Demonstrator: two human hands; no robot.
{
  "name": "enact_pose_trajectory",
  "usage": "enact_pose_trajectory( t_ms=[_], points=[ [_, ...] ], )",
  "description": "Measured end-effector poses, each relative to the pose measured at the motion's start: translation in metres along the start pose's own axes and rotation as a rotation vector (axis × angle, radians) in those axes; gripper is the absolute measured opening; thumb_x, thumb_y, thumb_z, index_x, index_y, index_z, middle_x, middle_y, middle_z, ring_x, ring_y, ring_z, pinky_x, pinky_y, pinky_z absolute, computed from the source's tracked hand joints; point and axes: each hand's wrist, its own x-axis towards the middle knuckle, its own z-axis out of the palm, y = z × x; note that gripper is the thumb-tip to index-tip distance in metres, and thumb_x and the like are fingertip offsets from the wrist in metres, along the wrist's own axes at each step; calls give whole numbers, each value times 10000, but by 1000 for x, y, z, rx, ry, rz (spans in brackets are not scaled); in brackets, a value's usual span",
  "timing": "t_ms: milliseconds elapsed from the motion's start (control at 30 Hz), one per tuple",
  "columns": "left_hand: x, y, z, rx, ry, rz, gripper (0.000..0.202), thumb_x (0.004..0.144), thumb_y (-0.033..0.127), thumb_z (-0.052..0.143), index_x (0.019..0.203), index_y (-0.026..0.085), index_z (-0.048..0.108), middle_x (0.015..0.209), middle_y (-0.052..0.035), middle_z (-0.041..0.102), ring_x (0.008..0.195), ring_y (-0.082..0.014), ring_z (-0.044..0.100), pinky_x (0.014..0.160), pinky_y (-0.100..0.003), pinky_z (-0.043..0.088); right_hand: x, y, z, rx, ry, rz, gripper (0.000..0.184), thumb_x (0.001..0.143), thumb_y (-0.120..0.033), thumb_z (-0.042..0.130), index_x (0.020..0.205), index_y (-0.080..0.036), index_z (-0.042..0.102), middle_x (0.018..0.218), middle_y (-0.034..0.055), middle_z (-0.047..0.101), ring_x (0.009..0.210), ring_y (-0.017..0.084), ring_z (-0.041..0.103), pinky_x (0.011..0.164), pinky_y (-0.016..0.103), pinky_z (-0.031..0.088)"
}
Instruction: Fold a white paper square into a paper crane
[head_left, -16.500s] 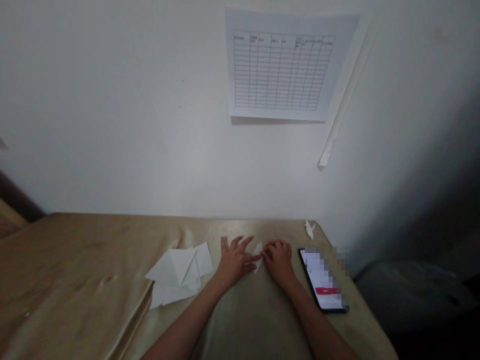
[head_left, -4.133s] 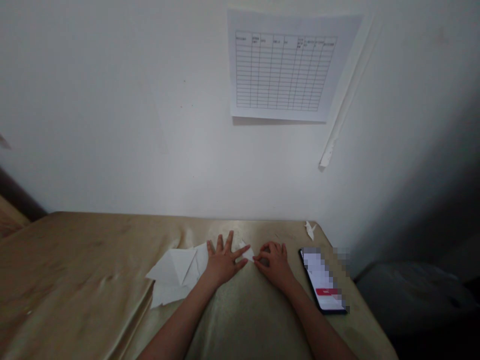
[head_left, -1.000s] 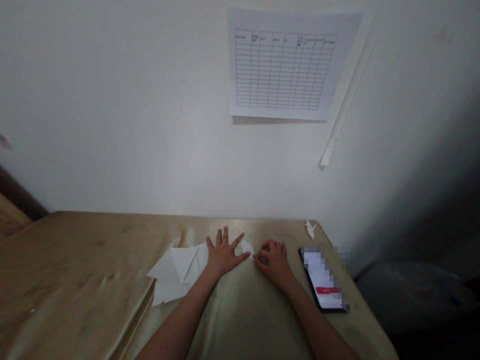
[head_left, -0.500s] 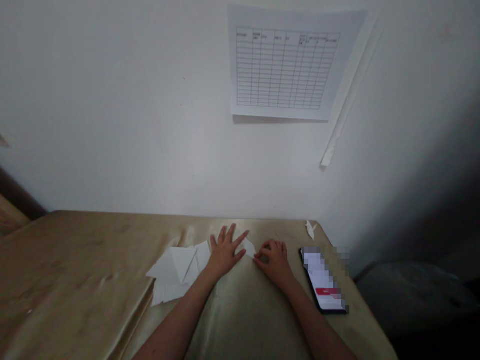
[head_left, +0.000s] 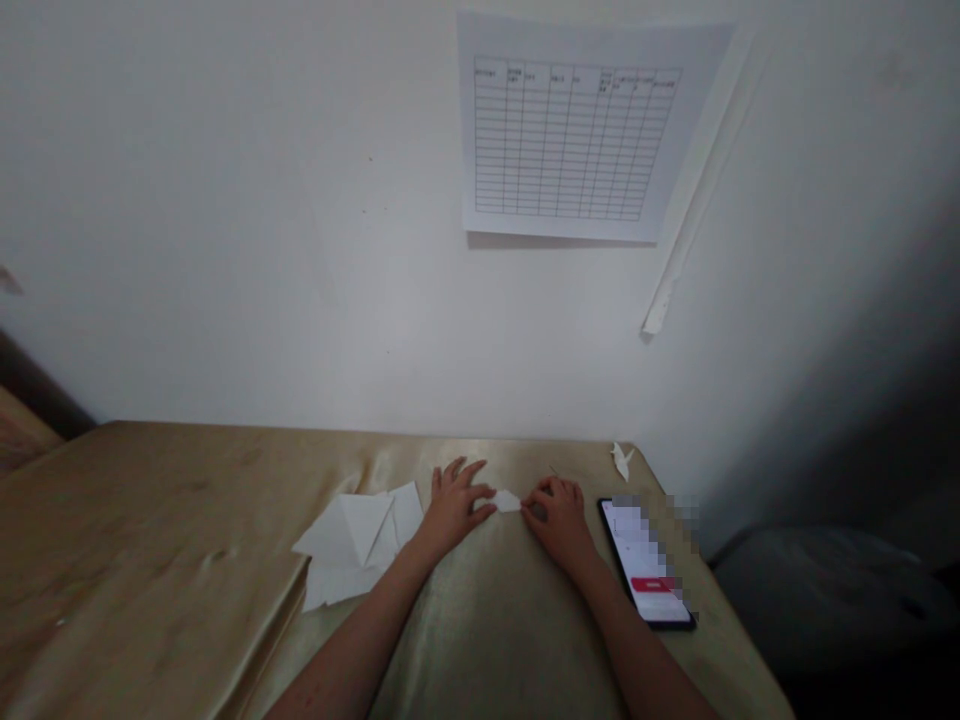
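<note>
Between my hands lies a small piece of folded white paper (head_left: 507,501), low over the gold cloth. My left hand (head_left: 452,508) has its thumb and index finger at the paper's left end, and its other fingers stretch out loosely. The paper's right tip is pinched between the thumb and index finger of my right hand (head_left: 557,515); the remaining fingers curl in. Both ends of the paper are partly covered by my fingertips. Just left of my left forearm, several white paper sheets (head_left: 337,540) lie in an overlapping pile, with a folded triangle on top.
A phone (head_left: 637,570) with a lit screen rests right of my right forearm. Near the table's back right corner sits a small folded paper bird (head_left: 622,461). The gold-covered table (head_left: 187,520) meets a white wall, where a printed chart (head_left: 570,140) hangs.
My left hand has drawn its spread fingers in to the paper's left end. The paper has turned to lie more level, and my right hand has shifted slightly right.
</note>
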Motion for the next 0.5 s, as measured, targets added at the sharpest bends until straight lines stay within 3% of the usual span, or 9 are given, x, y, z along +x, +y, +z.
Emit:
enact_pose_trajectory(
  t_ms=[267, 500],
  points=[
    [-1, 9, -3, -44, 24, 28, 145, 826, 375, 726, 950, 301, 738, 1438, -2, 558, 1401, -325, 332, 1151, -628, 171, -3, -5, -3, 41, 1, -79, 159, 892, -258, 607, 999, -294, 719, 1099, 41, 654, 1134, 229, 516, 1155, 515, 173],
    [-1, 16, -5, -138, -55, 50, 144, 912, 371, 618, 990, 310, 722, 1231, -10, 705, 1338, -276, 447, 1147, -674, 12, 0, -10, 3, 61, -47, -174, 184, 917, -252, 588, 1034, -309, 717, 1096, 10, 692, 1116, 196, 557, 1181, 522, 130]
  ],
)
